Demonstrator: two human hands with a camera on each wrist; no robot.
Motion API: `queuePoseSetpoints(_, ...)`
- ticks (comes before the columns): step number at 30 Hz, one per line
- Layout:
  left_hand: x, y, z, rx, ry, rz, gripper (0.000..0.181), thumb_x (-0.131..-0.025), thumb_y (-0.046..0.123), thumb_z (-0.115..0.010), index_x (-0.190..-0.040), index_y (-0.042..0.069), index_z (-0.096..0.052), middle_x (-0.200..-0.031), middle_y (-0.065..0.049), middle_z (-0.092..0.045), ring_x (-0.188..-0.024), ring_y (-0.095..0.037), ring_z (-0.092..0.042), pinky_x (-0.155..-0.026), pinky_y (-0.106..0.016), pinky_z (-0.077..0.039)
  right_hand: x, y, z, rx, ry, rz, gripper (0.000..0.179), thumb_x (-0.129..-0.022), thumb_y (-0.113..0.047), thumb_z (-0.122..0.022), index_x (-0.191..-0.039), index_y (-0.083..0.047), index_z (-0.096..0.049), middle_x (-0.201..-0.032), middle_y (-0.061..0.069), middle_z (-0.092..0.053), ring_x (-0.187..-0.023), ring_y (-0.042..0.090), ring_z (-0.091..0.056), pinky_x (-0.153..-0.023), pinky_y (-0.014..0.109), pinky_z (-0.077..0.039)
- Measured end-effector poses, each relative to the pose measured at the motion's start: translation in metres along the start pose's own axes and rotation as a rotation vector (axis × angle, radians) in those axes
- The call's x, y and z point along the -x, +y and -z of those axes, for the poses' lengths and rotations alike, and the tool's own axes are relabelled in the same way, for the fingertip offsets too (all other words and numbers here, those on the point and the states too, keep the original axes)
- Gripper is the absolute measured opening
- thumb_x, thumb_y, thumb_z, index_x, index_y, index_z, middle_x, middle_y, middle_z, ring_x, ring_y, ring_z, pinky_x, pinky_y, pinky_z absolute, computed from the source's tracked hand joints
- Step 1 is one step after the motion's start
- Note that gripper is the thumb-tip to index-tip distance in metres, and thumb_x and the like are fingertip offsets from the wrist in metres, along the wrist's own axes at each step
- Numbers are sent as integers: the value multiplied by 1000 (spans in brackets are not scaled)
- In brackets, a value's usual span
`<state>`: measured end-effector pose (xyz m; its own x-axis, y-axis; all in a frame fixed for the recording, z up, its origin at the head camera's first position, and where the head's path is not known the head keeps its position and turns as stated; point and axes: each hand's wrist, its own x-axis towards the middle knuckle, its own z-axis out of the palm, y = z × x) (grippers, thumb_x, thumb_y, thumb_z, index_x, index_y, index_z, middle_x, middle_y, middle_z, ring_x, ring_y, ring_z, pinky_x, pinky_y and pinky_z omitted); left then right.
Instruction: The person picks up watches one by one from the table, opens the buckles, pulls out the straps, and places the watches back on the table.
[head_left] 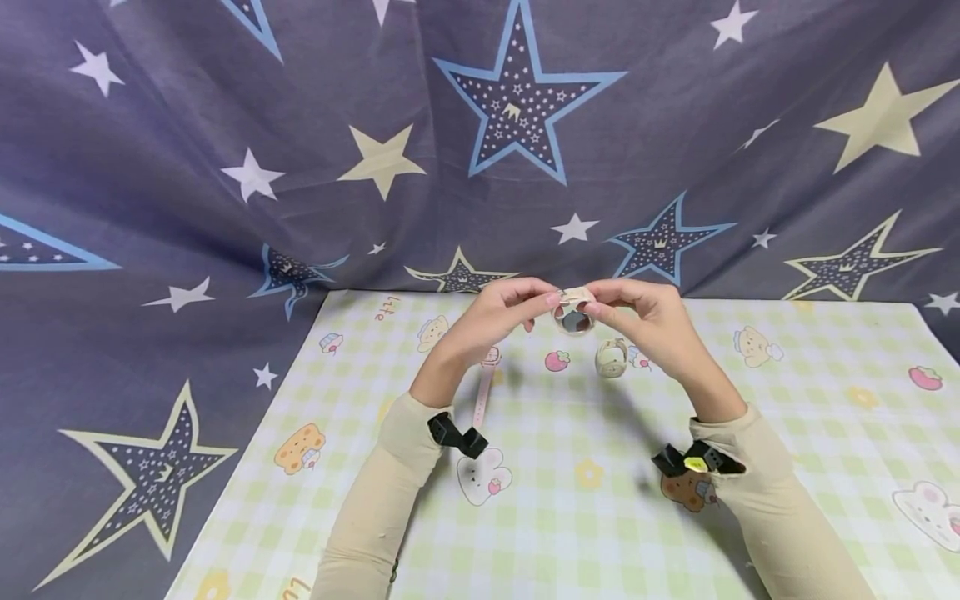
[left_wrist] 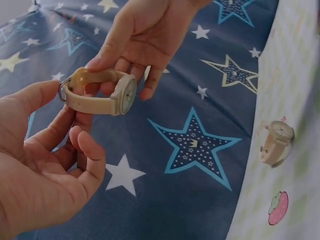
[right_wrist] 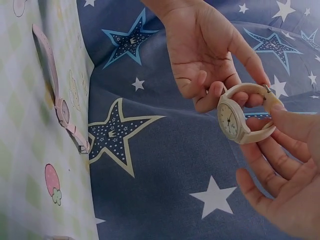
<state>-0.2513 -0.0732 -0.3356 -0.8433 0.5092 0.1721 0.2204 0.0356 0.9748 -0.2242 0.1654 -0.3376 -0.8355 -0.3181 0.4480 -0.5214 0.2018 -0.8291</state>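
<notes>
A cream wristwatch (head_left: 577, 295) hangs in the air between my two hands, its strap looped round. At the metal buckle, my left hand (head_left: 487, 315) pinches it between thumb and finger. My right hand (head_left: 651, 321) pinches the strap beside the buckle. The round dial (right_wrist: 230, 121) faces away from the fingers in the right wrist view. Under the hands, a second cream watch (head_left: 611, 358) stands on the table with its strap closed in a loop. Near my left wrist a pink watch (right_wrist: 61, 111) lies stretched out flat, partly hidden by the hand in the head view.
A green-checked tablecloth (head_left: 555, 533) with cartoon prints covers the table. Behind the table's far edge hangs a dark blue curtain (head_left: 315, 100) with stars. Black straps (head_left: 456, 433) are worn on both wrists over beige sleeves (head_left: 367, 517).
</notes>
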Motion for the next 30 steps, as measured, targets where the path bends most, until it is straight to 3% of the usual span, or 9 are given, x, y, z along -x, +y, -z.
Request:
queuePoseSetpoints(13,0,6,2,59,-55,-31,22,-101,3,-58,-114,-12,-66,-89,6,-69,-78,-13,-56,-66,-23,-44,-1,-1,1,77,11,71,19,-94,-2,-71,-112,-5,-77,-104,8,-78,-93,8,-70,-87,20,-54)
queuePoseSetpoints(20,-1,4,-1,109,-39,-16,21,-102,2,-55,-113,-13,-64,-88,6,-69,-80,-12,-57,-69,-23,-45,-3,0,4,97,-12,82,22,-94,-3,-72,-116,-6,-76,-105,13,-78,-94,6,-71,-88,19,-55)
queuePoseSetpoints(30,0,6,-1,140,-8,35,20,-102,7,-53,-111,-7,-63,-88,3,-62,-81,-13,-54,-71,-24,-47,-3,-4,4,163,-26,30,28,-90,-1,-75,-118,-7,-75,-107,12,-77,-92,2,-69,-94,20,-51)
